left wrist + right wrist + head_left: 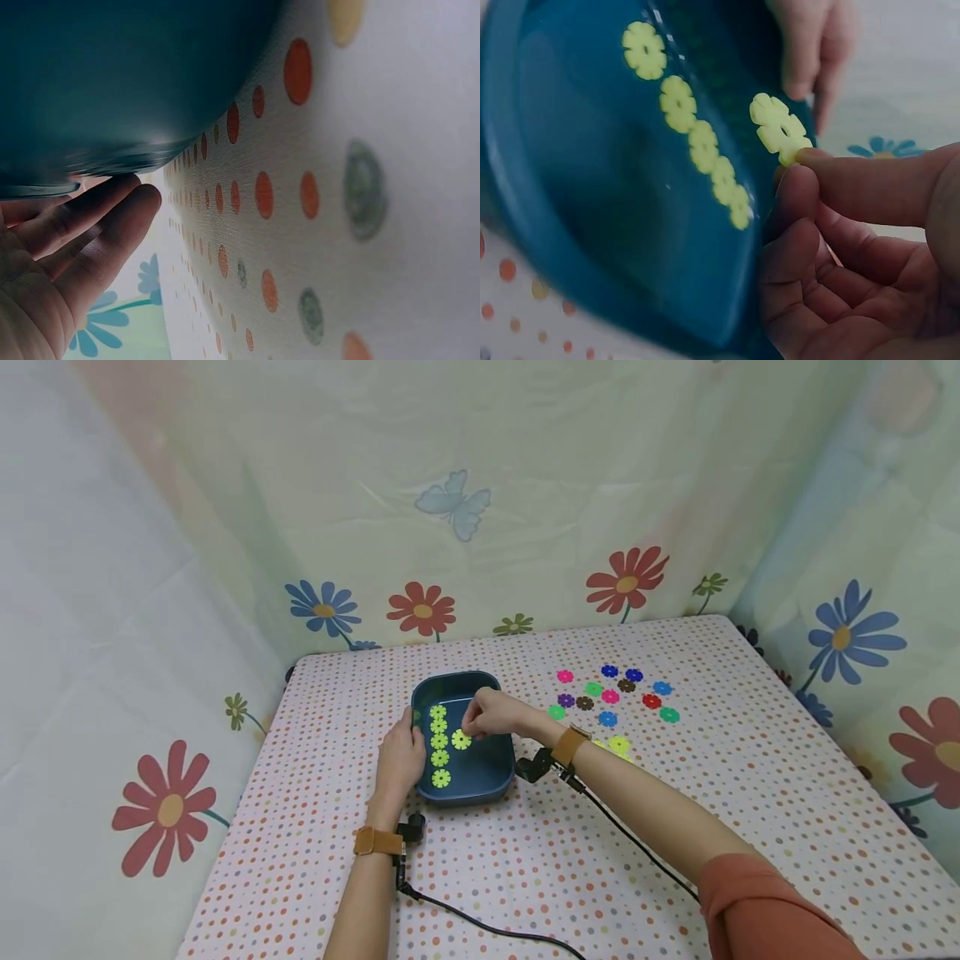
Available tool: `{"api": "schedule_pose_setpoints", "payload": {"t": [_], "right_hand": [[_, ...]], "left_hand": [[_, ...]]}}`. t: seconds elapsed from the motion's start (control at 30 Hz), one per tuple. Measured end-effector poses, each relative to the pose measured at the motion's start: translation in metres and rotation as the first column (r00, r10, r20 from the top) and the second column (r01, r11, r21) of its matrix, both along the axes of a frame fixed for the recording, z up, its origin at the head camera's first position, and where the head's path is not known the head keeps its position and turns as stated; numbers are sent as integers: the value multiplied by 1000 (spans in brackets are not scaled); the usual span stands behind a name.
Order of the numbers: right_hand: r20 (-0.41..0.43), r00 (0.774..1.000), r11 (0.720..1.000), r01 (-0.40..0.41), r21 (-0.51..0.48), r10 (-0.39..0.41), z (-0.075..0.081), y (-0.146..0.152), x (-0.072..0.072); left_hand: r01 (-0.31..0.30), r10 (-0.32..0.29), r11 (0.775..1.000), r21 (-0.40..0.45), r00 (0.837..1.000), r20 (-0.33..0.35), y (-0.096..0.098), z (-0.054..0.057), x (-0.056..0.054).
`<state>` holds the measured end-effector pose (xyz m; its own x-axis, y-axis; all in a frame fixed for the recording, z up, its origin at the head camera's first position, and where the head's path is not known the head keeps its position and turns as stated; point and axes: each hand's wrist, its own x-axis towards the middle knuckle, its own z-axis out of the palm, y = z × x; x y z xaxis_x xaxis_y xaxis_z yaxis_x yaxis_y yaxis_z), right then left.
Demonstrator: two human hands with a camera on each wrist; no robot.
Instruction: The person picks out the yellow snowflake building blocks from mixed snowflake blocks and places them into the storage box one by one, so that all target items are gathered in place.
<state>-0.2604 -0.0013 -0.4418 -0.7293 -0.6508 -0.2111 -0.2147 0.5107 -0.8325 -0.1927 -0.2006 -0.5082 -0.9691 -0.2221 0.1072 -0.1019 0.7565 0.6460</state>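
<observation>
A dark blue plastic basin (480,789) stands on the table. At its left side my left hand (401,756) grips the rim, thumb (799,79) on the inner side and fingers (112,240) along the outer wall. Inside lies a column of several yellow flower-shaped discs (439,741), lined up along the left. Between thumb and forefinger my right hand (495,714) pinches another yellow flower-shaped disc (780,127) by its edge. That disc is over the basin, to the right of the column, and tilted in the right wrist view.
On the table right of the basin lie loose flower-shaped discs in pink (565,677), blue (662,688), red (652,701), brown, purple and green. Some yellow discs (619,744) lie partly behind my right forearm. Black cables (480,927) run from both wrist cameras.
</observation>
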Motion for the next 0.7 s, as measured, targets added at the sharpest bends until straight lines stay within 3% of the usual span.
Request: {"api": "schedule_pose_setpoints", "payload": {"t": [0.43,0.7], "right_hand": [[0,993,975,-117,190,120,-11,-26,6],[36,988,938,-152,312,148,-13,-26,4]], "left_hand": [[17,-17,1000,-4,1000,-8,-1,-1,0],[9,-9,1000,-9,1000,-5,-1,0,0]]}}
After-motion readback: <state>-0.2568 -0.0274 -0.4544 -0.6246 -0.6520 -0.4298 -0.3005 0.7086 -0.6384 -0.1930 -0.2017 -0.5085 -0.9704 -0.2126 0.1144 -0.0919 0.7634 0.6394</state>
